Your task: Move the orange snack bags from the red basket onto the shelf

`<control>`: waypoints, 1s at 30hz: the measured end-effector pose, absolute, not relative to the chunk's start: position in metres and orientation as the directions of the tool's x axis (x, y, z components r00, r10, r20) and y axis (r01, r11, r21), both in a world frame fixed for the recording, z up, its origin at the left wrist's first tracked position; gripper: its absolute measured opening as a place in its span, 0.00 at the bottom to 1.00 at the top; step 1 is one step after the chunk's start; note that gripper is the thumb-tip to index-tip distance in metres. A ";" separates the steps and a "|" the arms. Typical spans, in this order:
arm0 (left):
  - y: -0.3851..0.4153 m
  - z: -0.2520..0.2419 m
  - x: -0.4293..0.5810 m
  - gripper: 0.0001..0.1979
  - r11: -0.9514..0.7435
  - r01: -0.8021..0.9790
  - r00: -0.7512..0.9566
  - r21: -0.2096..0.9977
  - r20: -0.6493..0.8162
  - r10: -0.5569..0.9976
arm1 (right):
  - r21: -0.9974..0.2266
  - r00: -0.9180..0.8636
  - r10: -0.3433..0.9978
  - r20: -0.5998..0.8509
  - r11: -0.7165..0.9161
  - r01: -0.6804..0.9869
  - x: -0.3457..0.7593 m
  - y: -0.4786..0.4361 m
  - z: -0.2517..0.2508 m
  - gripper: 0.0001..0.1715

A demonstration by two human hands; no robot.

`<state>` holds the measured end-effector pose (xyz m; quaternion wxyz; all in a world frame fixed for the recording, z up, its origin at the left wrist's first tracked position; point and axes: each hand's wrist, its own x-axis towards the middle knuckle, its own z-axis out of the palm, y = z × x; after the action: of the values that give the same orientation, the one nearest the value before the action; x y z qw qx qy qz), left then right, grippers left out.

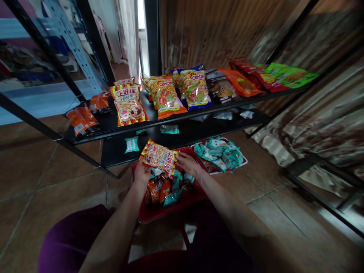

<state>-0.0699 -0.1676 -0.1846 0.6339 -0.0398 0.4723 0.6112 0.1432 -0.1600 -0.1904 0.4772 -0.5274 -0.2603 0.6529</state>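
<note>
Orange packets, 2 in number, lie at the left end of the black upper shelf; next to them stands a red-and-yellow striped bag, and under it a teal packet lies on the lower shelf; the person's left hand is clamped on the left end of a snack bag, similarly striped, turned sideways above a red basket of orange and teal packs; the right hand grips its other end, so 2 hands hold 1 bag between them, just in front of the lower shelf; to the right, a white-rimmed tray carries heaped teal packs; farther right, a green packet lies on the upper shelf
</note>
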 end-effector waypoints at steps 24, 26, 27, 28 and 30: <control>-0.257 -0.218 -0.073 0.12 0.372 -0.363 -0.219 0.855 -0.466 0.857 | -0.969 -0.125 0.971 -0.204 -0.182 0.168 0.130 -0.131 -0.184 0.17; -0.261 -0.222 -0.073 0.12 0.364 -0.340 -0.257 0.867 -0.457 0.851 | -0.972 -0.129 0.973 -0.190 -0.168 0.162 0.129 -0.131 -0.185 0.16; -0.264 -0.224 -0.072 0.12 0.366 -0.337 -0.277 0.867 -0.463 0.842 | -0.971 -0.113 0.976 -0.186 -0.165 0.172 0.127 -0.131 -0.186 0.15; -0.267 -0.225 -0.071 0.12 0.374 -0.343 -0.289 0.862 -0.476 0.831 | -0.967 -0.087 0.979 -0.186 -0.167 0.190 0.126 -0.131 -0.186 0.15; -0.272 -0.225 -0.066 0.12 0.405 -0.382 -0.276 0.831 -0.521 0.808 | -0.955 -0.036 0.980 -0.197 -0.183 0.233 0.124 -0.130 -0.188 0.14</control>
<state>-0.0664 -0.2722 -0.2248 0.5757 0.1750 0.6092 0.5166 0.1240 -0.1304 -0.1879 0.3738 -0.5850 -0.5182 0.4995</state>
